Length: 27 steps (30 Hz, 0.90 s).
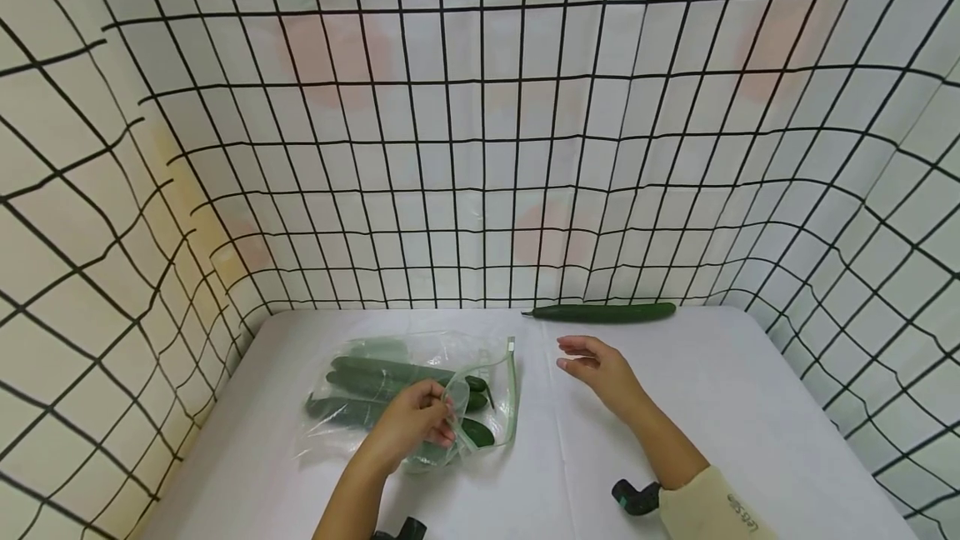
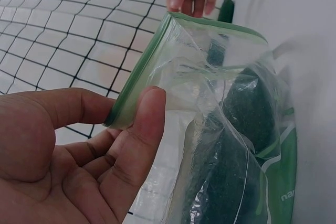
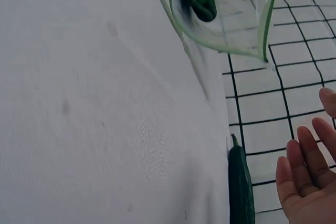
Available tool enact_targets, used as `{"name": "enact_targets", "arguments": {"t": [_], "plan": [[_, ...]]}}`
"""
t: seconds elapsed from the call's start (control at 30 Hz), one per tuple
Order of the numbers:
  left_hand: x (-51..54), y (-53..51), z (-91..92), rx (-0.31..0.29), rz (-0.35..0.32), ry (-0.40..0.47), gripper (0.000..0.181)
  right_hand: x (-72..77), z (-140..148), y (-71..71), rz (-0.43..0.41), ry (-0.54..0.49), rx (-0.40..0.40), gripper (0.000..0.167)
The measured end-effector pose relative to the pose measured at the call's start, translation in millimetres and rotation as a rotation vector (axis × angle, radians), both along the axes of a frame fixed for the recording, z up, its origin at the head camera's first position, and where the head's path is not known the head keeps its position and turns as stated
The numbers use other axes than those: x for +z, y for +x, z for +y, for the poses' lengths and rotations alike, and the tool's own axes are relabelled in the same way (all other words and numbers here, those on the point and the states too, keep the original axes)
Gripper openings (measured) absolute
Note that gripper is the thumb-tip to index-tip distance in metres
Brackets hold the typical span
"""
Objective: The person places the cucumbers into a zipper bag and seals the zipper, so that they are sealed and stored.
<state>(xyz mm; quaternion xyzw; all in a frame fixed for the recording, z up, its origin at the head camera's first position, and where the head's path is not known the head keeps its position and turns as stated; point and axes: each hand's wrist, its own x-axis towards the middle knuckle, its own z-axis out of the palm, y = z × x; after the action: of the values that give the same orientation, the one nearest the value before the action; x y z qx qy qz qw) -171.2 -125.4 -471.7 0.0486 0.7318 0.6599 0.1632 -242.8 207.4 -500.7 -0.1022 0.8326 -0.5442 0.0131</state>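
Note:
A clear zip bag point(image 1: 512, 397) with a green-edged mouth lies on the left of the table, with several dark green cucumbers point(image 1: 401, 371) inside. My left hand point(image 1: 415, 423) pinches the mouth's edge between thumb and fingers; in the left wrist view the bag's green rim point(image 2: 137, 72) stands raised and the mouth gapes toward the right. Right of the bag, my right hand point(image 1: 603, 375) hovers over the table with fingers loosely extended, holding nothing. Beyond that hand, one loose cucumber point(image 1: 603, 312) lies along the table's back edge, also visible in the right wrist view point(image 3: 240, 184).
Black wire grid panels point(image 1: 480, 140) stand behind the table and on both sides, backed by pale cloth. A white cloth covers the table point(image 1: 720, 407). Black wrist-worn devices point(image 1: 636, 497) show below both hands.

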Motion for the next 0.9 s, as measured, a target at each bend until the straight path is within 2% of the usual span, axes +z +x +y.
{"name": "enact_targets", "arguments": {"t": [0.3,0.47,0.73,0.9], "plan": [[-0.3,-0.6,0.2,0.002,-0.006,0.012,0.019,3.8,22.7,-18.3,0.057,0.039,-0.046,0.053],[-0.8,-0.6,-0.4,0.003,-0.005,0.013,0.018,6.5,33.9,-26.5,0.048,0.051,-0.074,0.058],[-0.3,-0.1,-1.0,0.001,-0.004,0.022,0.019,-0.4,51.9,-47.6,0.089,0.129,-0.118,0.060],[0.3,0.9,-1.5,0.003,-0.002,0.025,0.020,-7.0,61.9,-58.5,0.078,0.134,-0.137,0.065]]}}
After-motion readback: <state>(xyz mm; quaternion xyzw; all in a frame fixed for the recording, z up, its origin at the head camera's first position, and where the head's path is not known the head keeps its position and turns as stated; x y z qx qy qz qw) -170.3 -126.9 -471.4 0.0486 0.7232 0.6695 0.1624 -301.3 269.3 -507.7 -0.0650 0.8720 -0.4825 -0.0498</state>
